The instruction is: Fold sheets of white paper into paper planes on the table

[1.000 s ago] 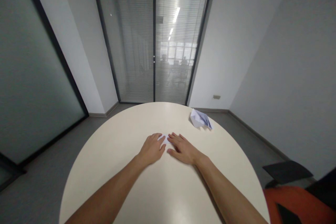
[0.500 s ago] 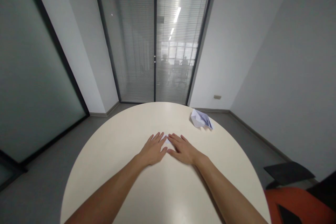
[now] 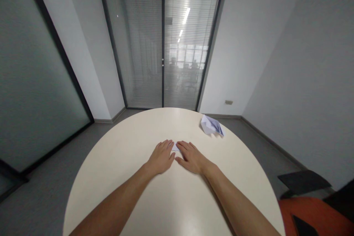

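A small piece of white paper [image 3: 175,147] lies on the round cream table [image 3: 171,199], mostly covered by my hands. My left hand [image 3: 162,157] rests flat on its left part, fingers stretched forward and thumb pointing right. On its right part lies my right hand [image 3: 191,157], also flat, with its fingers toward the paper and its thumb apart from them. Between the two hands only a narrow strip of the paper shows. Neither hand is closed around anything.
Near the table's far right edge sits a crumpled white and bluish paper [image 3: 212,125]. An orange chair [image 3: 309,214] with a black armrest [image 3: 304,182] stands at the lower right. Beyond the table is a glass door with blinds [image 3: 163,44].
My left fingertips have drawn closer together. Slightly more of the paper shows between my hands. The crumpled paper has stayed in place.
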A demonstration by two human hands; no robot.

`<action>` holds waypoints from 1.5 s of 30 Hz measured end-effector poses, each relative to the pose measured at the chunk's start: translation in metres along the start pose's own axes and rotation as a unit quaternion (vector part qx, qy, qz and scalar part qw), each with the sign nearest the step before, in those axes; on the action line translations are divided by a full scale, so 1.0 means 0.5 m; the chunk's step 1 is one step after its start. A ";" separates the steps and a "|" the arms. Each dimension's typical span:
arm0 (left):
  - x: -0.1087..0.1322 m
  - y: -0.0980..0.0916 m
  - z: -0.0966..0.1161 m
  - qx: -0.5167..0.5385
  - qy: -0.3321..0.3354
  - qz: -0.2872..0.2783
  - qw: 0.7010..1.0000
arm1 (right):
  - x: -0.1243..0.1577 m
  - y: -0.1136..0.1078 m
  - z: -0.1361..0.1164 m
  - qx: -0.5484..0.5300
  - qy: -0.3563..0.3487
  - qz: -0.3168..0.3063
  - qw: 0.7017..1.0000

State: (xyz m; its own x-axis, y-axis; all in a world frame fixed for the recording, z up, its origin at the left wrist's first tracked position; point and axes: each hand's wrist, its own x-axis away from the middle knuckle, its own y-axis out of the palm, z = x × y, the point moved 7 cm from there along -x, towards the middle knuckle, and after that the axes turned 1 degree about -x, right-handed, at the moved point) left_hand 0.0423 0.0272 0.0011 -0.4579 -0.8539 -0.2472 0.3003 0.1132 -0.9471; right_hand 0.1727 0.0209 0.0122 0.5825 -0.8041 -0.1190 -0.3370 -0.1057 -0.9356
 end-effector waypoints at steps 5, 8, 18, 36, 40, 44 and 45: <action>0.003 -0.024 0.011 0.020 0.036 0.036 0.998 | -0.001 -0.014 -0.010 0.006 -0.055 0.040 0.998; 0.003 -0.028 0.012 0.018 0.043 0.035 0.998 | -0.002 -0.019 -0.013 0.004 -0.077 0.059 0.995; 0.005 -0.033 0.002 -0.007 0.016 0.042 0.999 | 0.004 -0.023 -0.004 0.006 -0.091 0.039 0.995; 0.001 -0.030 -0.049 0.013 -0.034 0.080 0.996 | 0.020 -0.063 0.037 0.011 -0.038 0.073 0.997; 0.000 -0.029 -0.058 0.023 -0.034 0.087 0.995 | 0.020 -0.066 0.040 0.001 -0.037 0.063 0.997; 0.002 -0.037 -0.062 0.040 -0.046 0.115 0.991 | 0.021 -0.068 0.049 -0.023 -0.004 0.056 0.998; 0.002 -0.038 -0.064 0.044 -0.051 0.119 0.991 | 0.022 -0.070 0.053 -0.025 0.010 0.057 0.998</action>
State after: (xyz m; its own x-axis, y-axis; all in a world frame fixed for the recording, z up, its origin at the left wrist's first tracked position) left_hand 0.0095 0.0404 0.0124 -0.2795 -0.8563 -0.4344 0.4630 0.2761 -0.8423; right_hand 0.2102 0.0313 0.0347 0.5235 -0.8240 -0.2167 -0.4373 -0.0415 -0.8984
